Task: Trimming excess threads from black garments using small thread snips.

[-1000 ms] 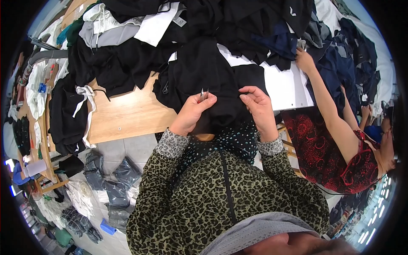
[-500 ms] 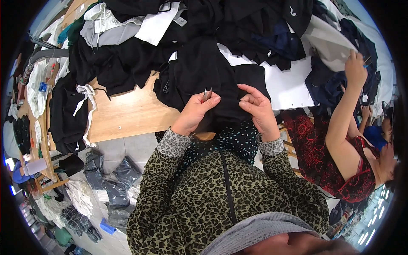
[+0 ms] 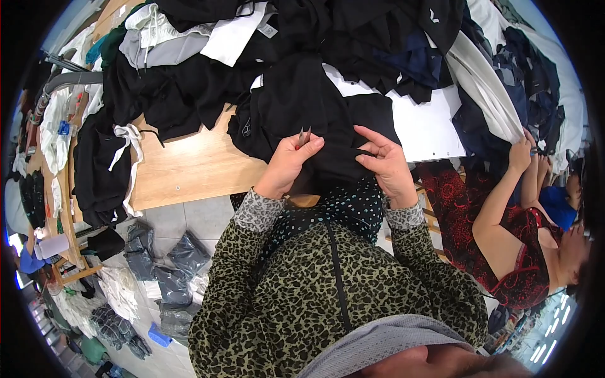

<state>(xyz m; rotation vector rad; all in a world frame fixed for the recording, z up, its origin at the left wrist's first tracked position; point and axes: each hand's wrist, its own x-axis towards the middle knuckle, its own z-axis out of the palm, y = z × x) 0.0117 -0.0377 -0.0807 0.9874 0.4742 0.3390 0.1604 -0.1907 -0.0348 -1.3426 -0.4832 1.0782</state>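
A black garment (image 3: 309, 94) lies across the table's near edge and hangs toward my lap. Closed at its left side, my left hand (image 3: 291, 162) holds a pair of small thread snips (image 3: 304, 136), with the two pointed metal tips sticking up past the thumb. My right hand (image 3: 386, 161) pinches a dark edge of the same garment between thumb and fingers, while its index finger stretches out over the cloth. Both hands are level with each other, a short way apart. The snips' handles are hidden in my palm.
Dark garments (image 3: 183, 88) are heaped along the wooden table (image 3: 189, 164), with white paper (image 3: 425, 123) under some. At right, a co-worker (image 3: 504, 220) handles light grey cloth (image 3: 482, 82). Plastic-wrapped packs (image 3: 189, 251) lie on the floor at left.
My hands and the black garment have barely moved. At right, the co-worker's hand has come down toward the lower right, pulling the light grey cloth into a long narrow stretch.
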